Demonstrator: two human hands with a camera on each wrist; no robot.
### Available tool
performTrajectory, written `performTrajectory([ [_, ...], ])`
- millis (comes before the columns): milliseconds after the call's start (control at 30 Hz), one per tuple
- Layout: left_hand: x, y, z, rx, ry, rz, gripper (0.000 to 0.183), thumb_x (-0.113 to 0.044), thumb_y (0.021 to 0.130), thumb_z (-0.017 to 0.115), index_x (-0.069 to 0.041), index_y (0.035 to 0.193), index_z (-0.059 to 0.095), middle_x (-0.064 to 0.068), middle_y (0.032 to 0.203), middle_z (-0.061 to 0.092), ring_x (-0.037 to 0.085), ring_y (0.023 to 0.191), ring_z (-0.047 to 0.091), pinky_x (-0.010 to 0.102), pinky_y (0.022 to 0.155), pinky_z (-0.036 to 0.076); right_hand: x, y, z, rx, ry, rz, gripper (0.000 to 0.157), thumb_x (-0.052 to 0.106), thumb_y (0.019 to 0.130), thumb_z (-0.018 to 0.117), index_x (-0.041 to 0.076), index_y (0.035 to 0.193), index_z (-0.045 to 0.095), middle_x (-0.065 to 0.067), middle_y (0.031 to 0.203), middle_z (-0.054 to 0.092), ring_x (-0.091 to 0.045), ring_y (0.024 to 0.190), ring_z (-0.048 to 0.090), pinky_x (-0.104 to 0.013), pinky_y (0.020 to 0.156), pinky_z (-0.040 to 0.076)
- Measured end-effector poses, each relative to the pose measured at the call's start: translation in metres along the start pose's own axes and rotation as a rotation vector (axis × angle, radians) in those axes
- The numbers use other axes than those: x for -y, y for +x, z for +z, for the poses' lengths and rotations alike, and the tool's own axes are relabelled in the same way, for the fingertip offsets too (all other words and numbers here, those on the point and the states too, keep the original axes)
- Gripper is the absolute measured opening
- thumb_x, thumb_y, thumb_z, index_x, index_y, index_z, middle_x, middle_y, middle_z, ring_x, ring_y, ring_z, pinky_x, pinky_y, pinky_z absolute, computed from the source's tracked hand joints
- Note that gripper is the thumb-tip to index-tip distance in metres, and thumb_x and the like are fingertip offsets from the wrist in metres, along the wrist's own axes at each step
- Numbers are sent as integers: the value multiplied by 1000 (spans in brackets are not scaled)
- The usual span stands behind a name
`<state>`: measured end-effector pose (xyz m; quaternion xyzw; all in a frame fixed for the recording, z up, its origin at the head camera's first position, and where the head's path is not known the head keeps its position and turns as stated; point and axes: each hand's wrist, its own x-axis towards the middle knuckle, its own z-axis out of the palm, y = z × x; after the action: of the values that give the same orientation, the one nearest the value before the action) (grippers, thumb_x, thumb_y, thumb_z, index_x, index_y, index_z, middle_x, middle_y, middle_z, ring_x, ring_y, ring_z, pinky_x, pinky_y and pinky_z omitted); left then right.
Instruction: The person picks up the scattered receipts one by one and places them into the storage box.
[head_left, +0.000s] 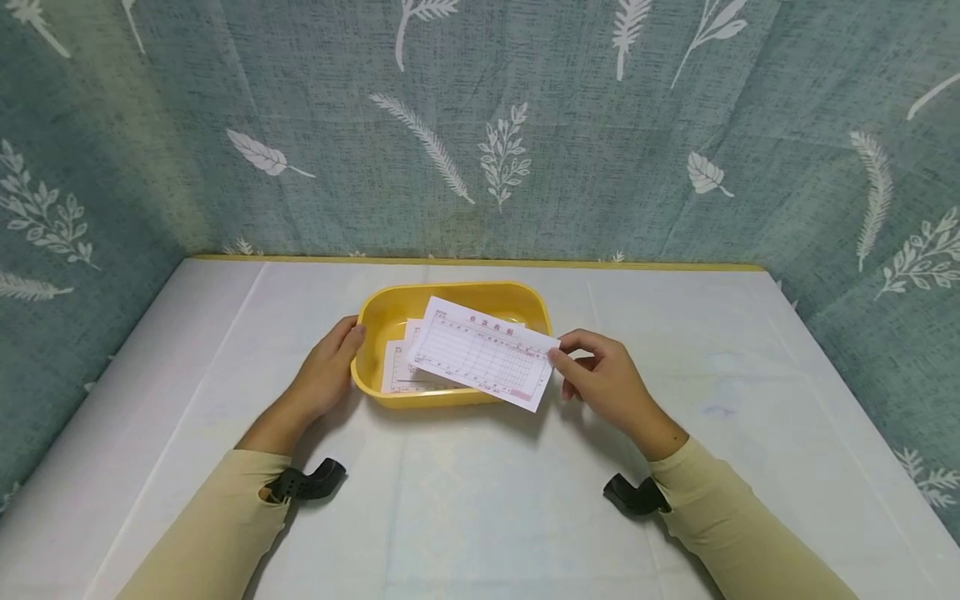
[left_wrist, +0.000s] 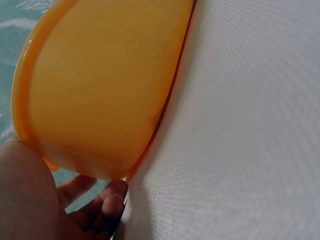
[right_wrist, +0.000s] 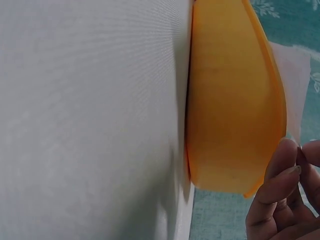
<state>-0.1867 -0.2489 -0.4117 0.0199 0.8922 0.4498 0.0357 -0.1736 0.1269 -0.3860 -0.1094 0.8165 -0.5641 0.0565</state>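
A yellow plastic basin [head_left: 450, 400] sits on the white table, with several printed receipt slips [head_left: 395, 367] lying inside. My left hand [head_left: 327, 367] holds the basin by its left end, thumb at the rim; in the left wrist view its fingers [left_wrist: 112, 205] bend around the basin's outer wall. Between thumb and fingers, my right hand [head_left: 607, 379] pinches the right end of another receipt slip [head_left: 480, 354]. This slip is tilted, its face up, over the basin and its front rim, partly covering the slips below. In the right wrist view the held slip [right_wrist: 295, 75] shows above the rim.
The white table [head_left: 480, 517] ends at a yellow back edge [head_left: 480, 263]. Behind and at both sides hangs a green-blue curtain [head_left: 330, 100] with white leaf prints. Black wrist mounts [head_left: 307, 482] stick out from both beige sleeves [head_left: 217, 517].
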Motion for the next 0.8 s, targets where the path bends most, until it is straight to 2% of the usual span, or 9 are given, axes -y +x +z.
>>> performTrajectory([
  [167, 0, 0, -2, -9, -5, 8, 58, -48, 108, 27, -8, 148, 40, 19, 152, 44, 39, 146, 34, 59, 121, 21, 3, 1, 2, -26, -41, -35, 14, 18, 96, 68, 7, 104, 66, -16, 71, 63, -40, 58, 59, -25, 48, 43],
  [300, 0, 0, -2, -3, -9, 5, 58, -48, 108, 28, -9, 149, 40, 19, 153, 44, 38, 146, 33, 60, 121, 22, 3, 1, 3, -43, -69, -54, 13, 17, 96, 68, 7, 104, 67, -10, 62, 61, -41, 57, 59, -25, 46, 40],
  [600, 0, 0, -1, -5, -16, 4, 57, -48, 108, 28, -11, 148, 41, 18, 153, 44, 38, 147, 33, 59, 121, 21, 3, 3, 4, -59, -74, -32, 11, 17, 96, 68, 7, 99, 67, -12, 62, 62, -38, 55, 60, -25, 45, 40],
  [800, 2, 0, 2, 1, -13, 2, 56, -47, 108, 28, -10, 148, 41, 18, 153, 44, 38, 147, 33, 59, 121, 21, 3, 3, 4, -33, -77, -8, 12, 19, 96, 67, 7, 99, 66, -20, 76, 67, -38, 58, 62, -25, 48, 43],
])
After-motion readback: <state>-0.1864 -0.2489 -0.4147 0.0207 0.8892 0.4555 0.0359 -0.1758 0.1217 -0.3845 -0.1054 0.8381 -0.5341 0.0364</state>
